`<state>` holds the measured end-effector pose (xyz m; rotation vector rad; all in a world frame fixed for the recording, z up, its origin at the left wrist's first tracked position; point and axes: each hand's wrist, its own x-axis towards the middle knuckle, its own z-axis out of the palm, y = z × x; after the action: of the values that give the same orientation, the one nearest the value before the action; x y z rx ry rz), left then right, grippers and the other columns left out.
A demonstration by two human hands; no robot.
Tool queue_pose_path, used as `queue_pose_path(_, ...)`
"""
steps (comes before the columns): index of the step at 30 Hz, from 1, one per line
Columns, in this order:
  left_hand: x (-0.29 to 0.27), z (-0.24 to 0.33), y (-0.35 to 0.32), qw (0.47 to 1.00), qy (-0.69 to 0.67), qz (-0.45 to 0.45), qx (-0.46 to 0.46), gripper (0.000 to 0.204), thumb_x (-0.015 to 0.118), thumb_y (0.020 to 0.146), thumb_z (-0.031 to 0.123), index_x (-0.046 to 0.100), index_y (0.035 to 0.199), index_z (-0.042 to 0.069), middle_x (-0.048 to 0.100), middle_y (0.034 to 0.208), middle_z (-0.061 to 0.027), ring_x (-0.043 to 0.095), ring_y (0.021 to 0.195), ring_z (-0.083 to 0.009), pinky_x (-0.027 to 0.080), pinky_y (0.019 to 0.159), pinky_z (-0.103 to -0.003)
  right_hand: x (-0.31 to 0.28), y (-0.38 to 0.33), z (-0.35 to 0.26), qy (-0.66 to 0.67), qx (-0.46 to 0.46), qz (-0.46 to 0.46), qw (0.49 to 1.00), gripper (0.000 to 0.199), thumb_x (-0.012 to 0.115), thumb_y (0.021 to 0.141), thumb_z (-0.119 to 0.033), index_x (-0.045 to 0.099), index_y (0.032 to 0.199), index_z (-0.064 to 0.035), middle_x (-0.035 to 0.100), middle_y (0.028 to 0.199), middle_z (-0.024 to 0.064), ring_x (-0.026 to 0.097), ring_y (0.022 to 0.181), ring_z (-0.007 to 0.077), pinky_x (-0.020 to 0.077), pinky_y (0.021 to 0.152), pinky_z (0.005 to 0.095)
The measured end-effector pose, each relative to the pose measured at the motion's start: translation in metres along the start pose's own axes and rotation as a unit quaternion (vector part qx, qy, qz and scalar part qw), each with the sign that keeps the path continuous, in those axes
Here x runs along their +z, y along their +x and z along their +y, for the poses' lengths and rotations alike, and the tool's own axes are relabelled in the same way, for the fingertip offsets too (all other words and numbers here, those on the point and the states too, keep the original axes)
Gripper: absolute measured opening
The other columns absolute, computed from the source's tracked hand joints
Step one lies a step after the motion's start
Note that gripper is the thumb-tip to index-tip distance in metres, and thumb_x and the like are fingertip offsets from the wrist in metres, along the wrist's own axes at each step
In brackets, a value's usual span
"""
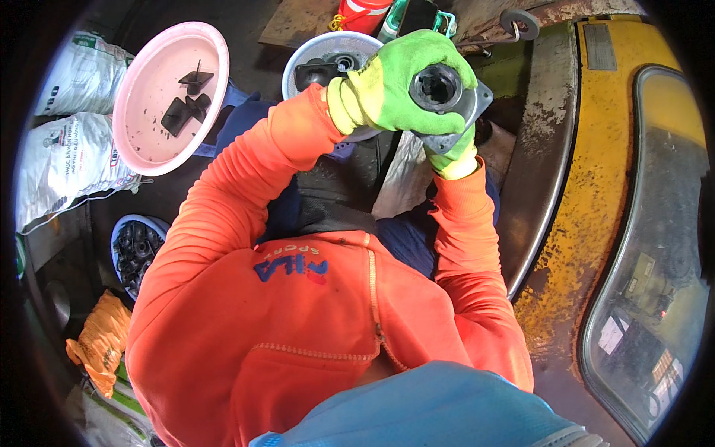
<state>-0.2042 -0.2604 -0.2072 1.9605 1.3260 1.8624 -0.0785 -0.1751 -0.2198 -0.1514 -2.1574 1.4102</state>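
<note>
My left hand [402,80], in a green and yellow work glove, is closed around the round neck of a black rubber mount [448,135]. This piece has a ring-shaped open end and a flat squarish flange with a hole at a corner. Below the flange, my right hand [456,156], gloved alike, grips the same piece from the far side; its fingers are mostly hidden. Just behind my left wrist, a pale basket [295,54] holds similar black parts [316,73].
To the left stands a pink basin [132,112] with several black flanged pieces [179,113]. A blue basket [115,242] of dark parts sits nearer, beside an orange bag [100,339]. White sacks [82,160] line the left. A rusty yellow machine body [570,246] borders my right side.
</note>
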Motion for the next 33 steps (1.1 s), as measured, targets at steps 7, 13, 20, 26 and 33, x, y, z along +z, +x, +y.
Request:
queue_pose_path(7, -0.014, -0.001, 0.000, 0.975, -0.153, -0.158, -0.027, 0.039, 0.082, 0.066, 0.018, 0.065, 0.098, 0.005, 0.064, 0.103, -0.0087, 0.061, 0.096, -0.0263, 0.049, 0.084, -0.038, -0.012, -0.024, 0.015, -0.012, 0.038, -0.148, 0.988, 0.060, 0.075, 0.080, -0.011, 0.048, 0.134, -0.0052, 0.055, 0.127, 0.0090, 0.054, 0.117, 0.0201, 0.0467, 0.097, 0.0324)
queue_pose_path(13, -0.009, -0.016, -0.006, 0.914, -0.297, -0.270, -0.060, 0.048, 0.087, 0.062, 0.024, 0.065, 0.100, 0.005, 0.064, 0.106, -0.0093, 0.060, 0.101, -0.0253, 0.047, 0.088, -0.037, -0.013, -0.038, 0.023, 0.200, 0.159, -0.175, 0.951, 0.055, 0.068, 0.088, -0.017, 0.047, 0.137, -0.0070, 0.053, 0.130, 0.0084, 0.053, 0.119, 0.0183, 0.0468, 0.097, 0.0327)
queue_pose_path(20, -0.021, -0.022, 0.005, 0.942, -0.180, -0.210, -0.191, 0.075, 0.085, 0.064, 0.022, 0.054, 0.129, 0.002, 0.054, 0.133, -0.0108, 0.050, 0.123, -0.0205, 0.039, 0.105, -0.035, -0.009, -0.025, 0.023, 0.322, 0.151, -0.003, 0.934, 0.046, 0.068, 0.088, -0.018, 0.053, 0.129, -0.0057, 0.059, 0.122, 0.0088, 0.058, 0.112, 0.0211, 0.0501, 0.089, 0.0350)
queue_pose_path(26, 0.024, -0.013, -0.009, 0.978, -0.139, 0.050, -0.146, 0.044, 0.081, 0.071, 0.011, 0.061, 0.110, 0.004, 0.059, 0.129, -0.0118, 0.055, 0.118, -0.0205, 0.043, 0.101, -0.035, -0.005, -0.012, 0.040, 0.038, 0.039, 0.087, 0.995, 0.037, 0.066, 0.085, -0.012, 0.056, 0.121, -0.0054, 0.063, 0.112, 0.0096, 0.062, 0.103, 0.0221, 0.0499, 0.083, 0.0329)
queue_pose_path(33, 0.030, -0.002, -0.016, 0.988, -0.064, 0.097, -0.103, 0.038, 0.079, 0.073, 0.009, 0.061, 0.106, 0.002, 0.065, 0.115, -0.0109, 0.062, 0.106, -0.0192, 0.048, 0.093, -0.033, 0.002, -0.009, 0.018, -0.027, -0.006, 0.086, 0.996, 0.030, 0.068, 0.082, -0.016, 0.060, 0.109, -0.0040, 0.065, 0.098, 0.0085, 0.065, 0.089, 0.0217, 0.0507, 0.073, 0.0322)
